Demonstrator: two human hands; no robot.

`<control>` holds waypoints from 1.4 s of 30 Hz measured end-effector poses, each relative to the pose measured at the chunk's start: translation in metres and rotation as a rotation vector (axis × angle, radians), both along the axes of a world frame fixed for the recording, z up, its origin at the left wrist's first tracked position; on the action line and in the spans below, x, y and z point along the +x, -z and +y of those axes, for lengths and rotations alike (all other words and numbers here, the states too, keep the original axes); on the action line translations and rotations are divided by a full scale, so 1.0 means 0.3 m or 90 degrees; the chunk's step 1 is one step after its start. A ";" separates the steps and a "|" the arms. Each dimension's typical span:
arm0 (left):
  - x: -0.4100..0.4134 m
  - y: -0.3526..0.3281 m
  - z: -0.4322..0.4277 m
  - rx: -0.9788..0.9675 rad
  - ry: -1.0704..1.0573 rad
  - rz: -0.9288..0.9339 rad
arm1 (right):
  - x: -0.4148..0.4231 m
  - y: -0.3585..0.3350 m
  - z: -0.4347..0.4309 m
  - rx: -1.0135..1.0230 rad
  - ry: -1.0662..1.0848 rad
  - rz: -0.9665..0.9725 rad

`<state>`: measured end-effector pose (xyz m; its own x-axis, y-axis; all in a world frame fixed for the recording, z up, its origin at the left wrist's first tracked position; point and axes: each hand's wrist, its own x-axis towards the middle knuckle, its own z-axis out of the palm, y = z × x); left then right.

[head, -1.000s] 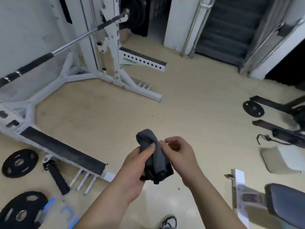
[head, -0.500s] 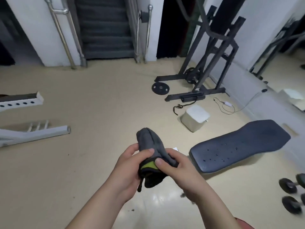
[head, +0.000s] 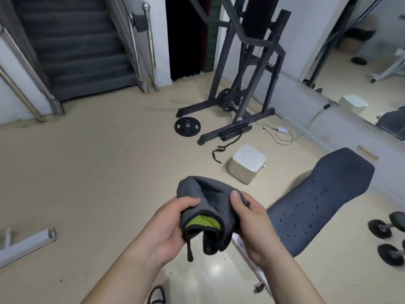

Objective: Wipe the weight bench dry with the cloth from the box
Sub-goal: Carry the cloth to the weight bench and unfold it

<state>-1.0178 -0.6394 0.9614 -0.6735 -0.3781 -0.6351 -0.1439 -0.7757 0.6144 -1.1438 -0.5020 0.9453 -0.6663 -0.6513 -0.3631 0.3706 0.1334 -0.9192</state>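
A folded grey cloth (head: 206, 200) with a green inner layer is held low in the middle of the view, between both hands. My left hand (head: 169, 224) grips its left side and my right hand (head: 252, 218) pinches its right side, thumb on top. The dark blue weight bench pad (head: 324, 194) lies to the right of my hands, speckled with water drops. A white box (head: 247, 163) stands on the floor just beyond the cloth, left of the bench.
A black weight plate (head: 187, 126) and a dark metal rack (head: 243, 69) are further back. Dumbbells (head: 388, 235) lie at the right edge. A cable and charger (head: 281, 131) run along the right wall. Stairs (head: 76, 44) rise at the back left. A white frame bar (head: 26, 244) lies left.
The view has swung right, from the white rack to the bench, and come closer to it. Both hands keep hold of the cloth, whose green inside now shows more.
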 end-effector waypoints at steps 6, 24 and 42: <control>-0.391 -0.064 -0.278 -0.027 0.127 0.108 | -0.267 -0.095 -0.198 -0.015 0.014 0.088; -1.585 -0.104 -0.290 -0.275 0.471 0.103 | -1.308 -0.045 -0.166 -0.132 0.331 -0.200; -2.705 0.122 -0.605 -0.724 0.980 0.457 | -2.168 0.047 -0.491 -0.332 0.676 -0.419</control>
<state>-1.8293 -0.8209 0.9248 -0.7279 0.6780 -0.1024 0.2683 0.4191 0.8674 -1.7941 -0.6492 0.9313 -0.7298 -0.0938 -0.6772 0.4628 -0.7968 -0.3884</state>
